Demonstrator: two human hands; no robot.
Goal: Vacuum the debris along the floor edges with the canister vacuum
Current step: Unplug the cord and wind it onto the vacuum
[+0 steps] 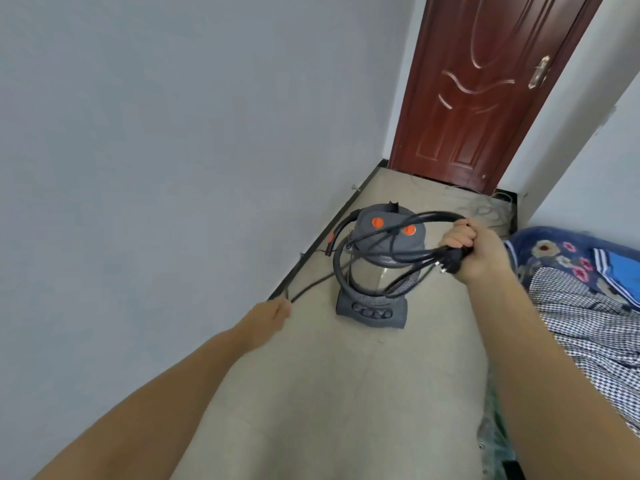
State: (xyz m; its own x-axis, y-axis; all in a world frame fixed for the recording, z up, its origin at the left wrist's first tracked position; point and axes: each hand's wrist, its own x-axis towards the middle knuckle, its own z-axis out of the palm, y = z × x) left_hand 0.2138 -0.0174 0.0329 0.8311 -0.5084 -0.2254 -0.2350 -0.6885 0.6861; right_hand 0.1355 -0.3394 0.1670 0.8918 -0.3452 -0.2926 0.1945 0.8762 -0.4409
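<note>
Over vacuum (379,268): R hand (478,249) grips coiled cord (377,249) + plug.
L hand (268,318): pinches loose cord end; feed loops off slowly, avoid tangles.

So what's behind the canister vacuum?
Behind the canister vacuum lie bare floor, tangled thin wires and a closed red-brown door. The floor directly behind its body is hidden.

Red-brown door (485,91) ahead; floral bedding (554,258) at right; grey wall (156,133) left
</note>
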